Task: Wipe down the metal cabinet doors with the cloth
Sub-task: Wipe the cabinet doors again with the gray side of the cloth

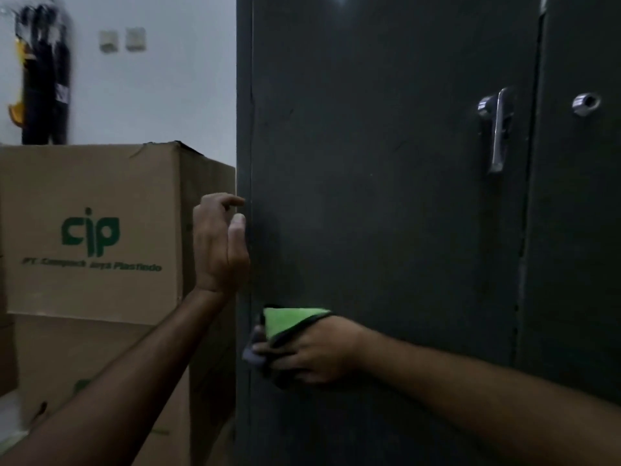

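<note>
Green cloth (289,319) in right-hand grip (312,351)

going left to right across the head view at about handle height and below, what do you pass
cardboard box → left hand at the cabinet's edge → green cloth held by the right hand → lever handle → door seam → round lock

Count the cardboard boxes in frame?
2 clearly. One printed box sits left of the cabinet; a plain box lies under it. Edges at far left may be further boxes; cannot tell.
</note>
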